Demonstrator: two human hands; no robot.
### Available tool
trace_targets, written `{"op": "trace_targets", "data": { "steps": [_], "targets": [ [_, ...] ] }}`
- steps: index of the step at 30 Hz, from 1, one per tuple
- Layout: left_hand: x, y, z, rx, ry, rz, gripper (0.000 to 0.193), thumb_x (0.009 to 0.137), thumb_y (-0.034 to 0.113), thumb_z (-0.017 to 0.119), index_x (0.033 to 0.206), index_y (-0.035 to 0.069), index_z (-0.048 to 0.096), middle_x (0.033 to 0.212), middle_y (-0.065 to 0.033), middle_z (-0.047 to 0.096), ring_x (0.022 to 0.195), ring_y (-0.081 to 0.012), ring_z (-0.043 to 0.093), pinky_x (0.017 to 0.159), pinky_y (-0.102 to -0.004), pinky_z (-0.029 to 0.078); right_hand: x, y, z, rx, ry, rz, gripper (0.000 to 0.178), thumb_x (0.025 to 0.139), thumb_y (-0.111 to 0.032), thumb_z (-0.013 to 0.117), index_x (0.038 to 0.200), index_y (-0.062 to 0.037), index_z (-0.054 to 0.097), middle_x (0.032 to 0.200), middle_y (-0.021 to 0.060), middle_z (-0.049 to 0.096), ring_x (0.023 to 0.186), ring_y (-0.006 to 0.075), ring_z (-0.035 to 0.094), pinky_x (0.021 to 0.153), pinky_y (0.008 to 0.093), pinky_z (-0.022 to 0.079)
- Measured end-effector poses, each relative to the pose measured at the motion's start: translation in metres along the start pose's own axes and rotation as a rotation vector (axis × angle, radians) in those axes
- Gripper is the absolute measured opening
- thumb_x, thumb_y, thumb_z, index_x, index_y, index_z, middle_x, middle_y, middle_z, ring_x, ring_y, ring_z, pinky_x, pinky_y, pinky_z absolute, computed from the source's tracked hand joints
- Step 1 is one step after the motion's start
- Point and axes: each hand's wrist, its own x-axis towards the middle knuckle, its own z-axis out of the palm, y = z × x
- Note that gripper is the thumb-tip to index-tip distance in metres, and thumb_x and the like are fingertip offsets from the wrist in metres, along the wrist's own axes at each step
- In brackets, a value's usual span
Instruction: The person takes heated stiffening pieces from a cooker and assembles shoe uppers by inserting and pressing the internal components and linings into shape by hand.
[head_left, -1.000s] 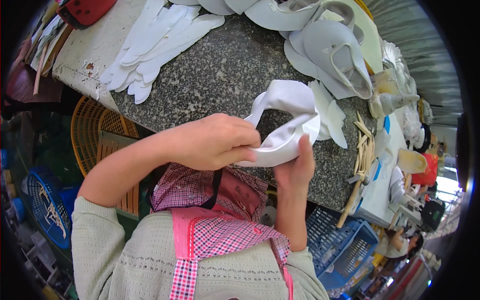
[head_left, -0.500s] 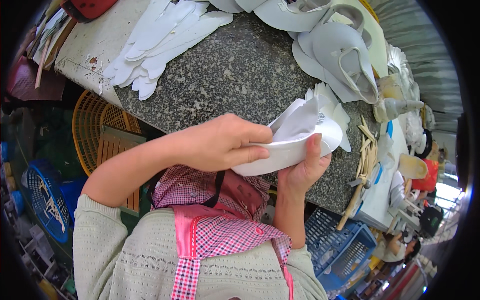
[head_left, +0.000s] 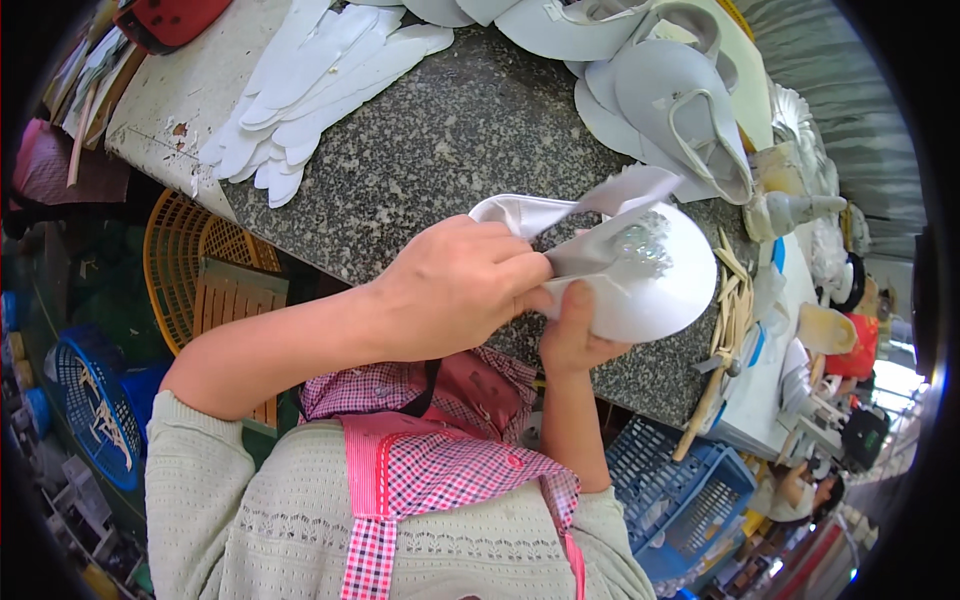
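Note:
Above the near edge of the stone slab, a white shoe upper [head_left: 665, 290] with a sparkling patch is held between my hands. My left hand [head_left: 460, 285] pinches its side edge, fingers curled over the rim. From below, my right hand [head_left: 580, 335] grips it with the thumb pressed on the outside; most of its fingers are hidden behind the upper. The collar and a flap of the upper stand raised toward the far side. Other white shoe uppers [head_left: 665, 95] lie in an overlapping row at the far right of the slab.
Flat white insole-shaped pieces [head_left: 310, 90] lie fanned at the far left of the stone slab [head_left: 470, 120]. To the right are a glue bottle [head_left: 790, 212], pale strips [head_left: 735, 310] and a wooden-handled tool [head_left: 700, 415]. Baskets [head_left: 680, 490] stand below, and another person [head_left: 795, 492] is at lower right.
The shoe upper has been turned, so its rounded end and sparkling patch now face up to the right. My left hand has rolled over its edge; my right hand has shifted slightly left.

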Motion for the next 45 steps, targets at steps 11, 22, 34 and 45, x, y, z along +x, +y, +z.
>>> {"op": "trace_targets", "data": {
  "steps": [11,22,34,45],
  "targets": [
    [-0.002,-0.005,-0.013,0.134,0.075,0.066,0.021,0.072,0.013,0.070,0.085,0.003,0.056,0.071,-0.0062,0.052,0.063,-0.0232,0.054,0.058,-0.0323,0.044,0.023,-0.034,-0.008,0.609,-0.059,0.826,0.044,0.080,-0.005,0.066,0.119,0.0020,0.048,0.110,0.0085,0.057,0.099,0.0171,0.057,0.088,0.0324,0.044],
    [-0.004,-0.006,0.008,0.210,0.505,0.008,0.017,0.071,0.006,0.073,0.081,0.001,0.060,0.075,-0.0049,0.056,0.064,-0.0187,0.056,0.055,-0.0286,0.045,0.014,-0.037,-0.005,0.560,-0.031,0.724,0.046,0.083,-0.007,0.063,0.123,0.0011,0.044,0.115,0.0102,0.055,0.102,0.0200,0.055,0.090,0.0348,0.044],
    [-0.001,0.004,-0.003,0.301,-0.183,-0.061,0.014,0.071,0.015,0.068,0.078,0.005,0.060,0.076,-0.0053,0.056,0.077,-0.0205,0.056,0.068,-0.0314,0.042,0.022,-0.025,-0.039,0.409,-0.221,0.644,0.053,0.082,-0.013,0.063,0.125,0.0072,0.040,0.118,0.0178,0.052,0.106,0.0255,0.055,0.090,0.0376,0.046],
    [0.005,0.011,-0.005,-0.161,0.381,-0.297,0.026,0.062,0.009,0.077,0.081,0.003,0.061,0.081,-0.0074,0.057,0.063,-0.0201,0.059,0.056,-0.0285,0.047,0.016,-0.027,-0.031,0.621,-0.114,0.758,0.060,0.076,-0.015,0.061,0.127,0.0060,0.036,0.117,0.0166,0.053,0.105,0.0264,0.057,0.092,0.0386,0.047]
  ]
}}
